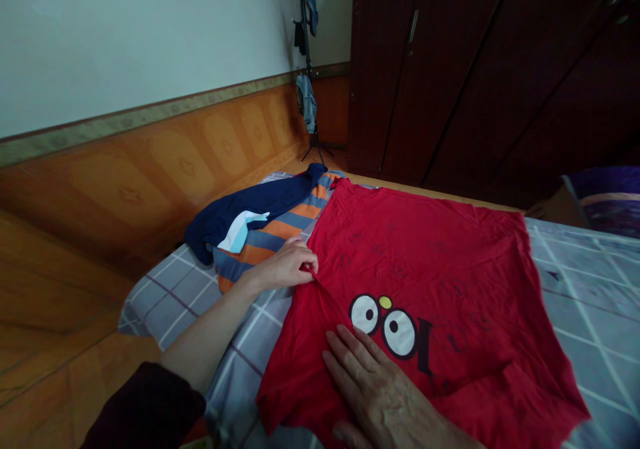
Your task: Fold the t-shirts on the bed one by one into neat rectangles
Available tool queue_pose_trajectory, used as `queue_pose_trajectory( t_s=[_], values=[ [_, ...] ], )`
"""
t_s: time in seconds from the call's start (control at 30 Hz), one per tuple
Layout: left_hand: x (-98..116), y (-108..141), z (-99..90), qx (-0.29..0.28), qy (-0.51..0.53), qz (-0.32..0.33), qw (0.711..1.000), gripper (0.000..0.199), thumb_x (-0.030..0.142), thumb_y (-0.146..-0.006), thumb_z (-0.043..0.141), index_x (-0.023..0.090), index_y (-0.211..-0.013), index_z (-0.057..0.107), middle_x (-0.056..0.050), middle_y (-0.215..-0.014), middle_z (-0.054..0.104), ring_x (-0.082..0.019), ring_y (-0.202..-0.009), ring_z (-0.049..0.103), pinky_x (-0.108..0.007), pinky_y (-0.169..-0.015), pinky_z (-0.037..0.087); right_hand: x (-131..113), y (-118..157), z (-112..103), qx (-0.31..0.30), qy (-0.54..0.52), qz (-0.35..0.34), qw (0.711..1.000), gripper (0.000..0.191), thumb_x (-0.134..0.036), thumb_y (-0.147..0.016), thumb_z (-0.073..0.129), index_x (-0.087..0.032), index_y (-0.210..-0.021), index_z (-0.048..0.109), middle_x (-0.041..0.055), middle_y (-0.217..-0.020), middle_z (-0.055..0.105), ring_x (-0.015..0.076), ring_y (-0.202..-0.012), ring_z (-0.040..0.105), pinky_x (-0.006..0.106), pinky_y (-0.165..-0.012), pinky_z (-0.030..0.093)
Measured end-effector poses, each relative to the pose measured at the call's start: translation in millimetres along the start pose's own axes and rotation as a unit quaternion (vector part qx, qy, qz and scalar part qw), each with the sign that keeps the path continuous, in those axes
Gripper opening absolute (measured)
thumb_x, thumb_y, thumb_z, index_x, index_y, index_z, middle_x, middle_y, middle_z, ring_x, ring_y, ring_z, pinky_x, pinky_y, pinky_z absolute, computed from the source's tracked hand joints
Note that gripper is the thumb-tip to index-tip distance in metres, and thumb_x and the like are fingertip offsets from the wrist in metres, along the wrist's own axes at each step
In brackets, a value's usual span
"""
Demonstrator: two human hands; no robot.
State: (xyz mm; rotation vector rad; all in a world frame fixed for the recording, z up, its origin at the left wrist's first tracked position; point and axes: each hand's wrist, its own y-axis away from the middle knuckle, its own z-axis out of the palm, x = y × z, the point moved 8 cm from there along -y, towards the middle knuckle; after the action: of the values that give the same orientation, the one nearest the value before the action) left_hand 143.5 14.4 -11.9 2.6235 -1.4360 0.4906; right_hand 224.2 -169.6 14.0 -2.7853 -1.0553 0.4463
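Observation:
A red shirt [400, 236] with printed cartoon eyes lies spread over a checkered bedsheet [595, 302]. At its left edge, my left hand [293, 264] pinches the fabric between thumb and fingers, raising a small fold. My right hand [373, 379] rests flat on the shirt just below the printed eyes, its fingers stretched out and pointing up and left. Some creases run across the cloth at the lower right.
Left of the shirt lie a dark blue garment [240, 202] and an orange and grey striped one [275, 236]. Behind the bed are a coat stand [307, 49] and a dark wardrobe [430, 69]. A purple item [613, 199] is at the right.

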Motion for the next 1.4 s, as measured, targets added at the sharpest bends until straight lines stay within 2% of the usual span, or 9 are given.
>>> queue_pose_trajectory(
  t_s=[0.1, 0.27, 0.43, 0.53, 0.6, 0.77, 1.17, 1.3, 1.4],
  values=[
    [-2, 0, -1.2, 0.016, -0.03, 0.009, 0.999, 0.009, 0.016, -0.079, 0.057, 0.02, -0.072, 0.061, 0.003, -0.077, 0.06, -0.014, -0.087, 0.052, -0.038, -0.104, 0.021, 1, 0, 3, -0.003, 0.0, -0.009, 1.0, 0.05, -0.036, -0.087, 0.052, -0.01, -0.13, 0.052, 0.014, -0.136, 0.047, 0.0239, -0.129, 0.041, 0.034, -0.108, 0.033],
    [-4, 0, -2.7, 0.04, -0.052, 0.001, 0.998, 0.006, 0.018, -0.083, 0.056, 0.019, -0.08, 0.061, -0.001, -0.091, 0.059, -0.018, -0.098, 0.05, -0.036, -0.098, 0.031, 3, 2, 12, -0.011, 0.013, -0.019, 1.0, 0.051, -0.034, -0.087, 0.053, -0.009, -0.132, 0.05, 0.0145, -0.137, 0.045, 0.024, -0.128, 0.042, 0.034, -0.108, 0.032],
    [27, 7, -11.8, 0.114, -0.033, -0.005, 0.993, 0.017, 0.014, -0.088, 0.045, 0.018, -0.096, 0.06, -0.005, -0.102, 0.059, -0.018, -0.105, 0.051, -0.036, -0.099, 0.036, 2, 3, 10, 0.002, 0.016, -0.024, 1.0, 0.049, -0.036, -0.088, 0.053, -0.013, -0.132, 0.051, 0.0105, -0.138, 0.046, 0.0228, -0.129, 0.041, 0.034, -0.109, 0.032],
    [56, 13, 12.5, 0.02, -0.008, 0.055, 0.998, 0.028, 0.028, -0.094, 0.043, 0.017, -0.118, 0.055, -0.009, -0.123, 0.056, -0.019, -0.118, 0.048, -0.034, -0.103, 0.036, 1, 2, 3, 0.009, 0.02, -0.016, 1.0, 0.049, -0.037, -0.088, 0.053, -0.012, -0.129, 0.053, 0.0117, -0.135, 0.049, 0.0237, -0.127, 0.043, 0.035, -0.108, 0.033],
    [61, 19, 31.2, -0.044, -0.038, 0.076, 0.995, 0.047, 0.037, -0.094, 0.044, 0.016, -0.136, 0.04, -0.011, -0.143, 0.041, -0.021, -0.134, 0.033, -0.039, -0.11, 0.027, 1, 1, -1, 0.006, 0.02, -0.008, 1.0, 0.049, -0.037, -0.087, 0.054, -0.01, -0.128, 0.055, 0.0133, -0.133, 0.051, 0.0244, -0.127, 0.044, 0.035, -0.108, 0.032],
    [26, 23, 40.1, -0.025, -0.116, 0.007, 0.993, 0.061, 0.04, -0.095, 0.039, 0.018, -0.147, 0.017, -0.009, -0.153, 0.019, -0.021, -0.142, 0.008, -0.046, -0.115, 0.013, 2, 1, 0, -0.005, 0.004, -0.008, 1.0, 0.05, -0.037, -0.087, 0.053, -0.01, -0.13, 0.053, 0.0133, -0.136, 0.047, 0.0239, -0.128, 0.043, 0.034, -0.109, 0.032],
    [-8, 12, 23.1, 0.076, -0.151, -0.101, 0.98, 0.049, 0.028, -0.094, 0.037, 0.014, -0.141, 0.034, -0.014, -0.149, 0.031, -0.028, -0.139, 0.021, -0.055, -0.11, 0.02, 10, 8, 41, -0.085, -0.083, 0.016, 0.993, 0.065, -0.034, -0.087, 0.054, -0.013, -0.143, 0.032, 0.013, -0.148, 0.026, 0.0257, -0.138, 0.022, 0.041, -0.112, 0.024],
    [34, 37, 0.5, 0.148, -0.075, -0.032, 0.986, 0.038, 0.021, -0.091, 0.042, 0.016, -0.128, 0.048, -0.012, -0.135, 0.048, -0.023, -0.129, 0.039, -0.045, -0.108, 0.031, 12, 7, 37, -0.085, -0.093, 0.03, 0.992, 0.063, -0.036, -0.087, 0.053, -0.018, -0.144, 0.032, 0.0116, -0.151, 0.023, 0.0277, -0.139, 0.017, 0.048, -0.112, 0.022],
    [85, 76, -5.3, 0.1, 0.024, 0.085, 0.991, 0.018, 0.019, -0.091, 0.046, 0.018, -0.101, 0.061, -0.006, -0.1, 0.064, -0.017, -0.098, 0.057, -0.033, -0.09, 0.046, 10, 7, 11, -0.052, -0.046, 0.052, 0.996, 0.051, -0.031, -0.088, 0.052, -0.018, -0.137, 0.044, 0.0127, -0.148, 0.033, 0.0296, -0.135, 0.028, 0.049, -0.108, 0.03]
  ],
)
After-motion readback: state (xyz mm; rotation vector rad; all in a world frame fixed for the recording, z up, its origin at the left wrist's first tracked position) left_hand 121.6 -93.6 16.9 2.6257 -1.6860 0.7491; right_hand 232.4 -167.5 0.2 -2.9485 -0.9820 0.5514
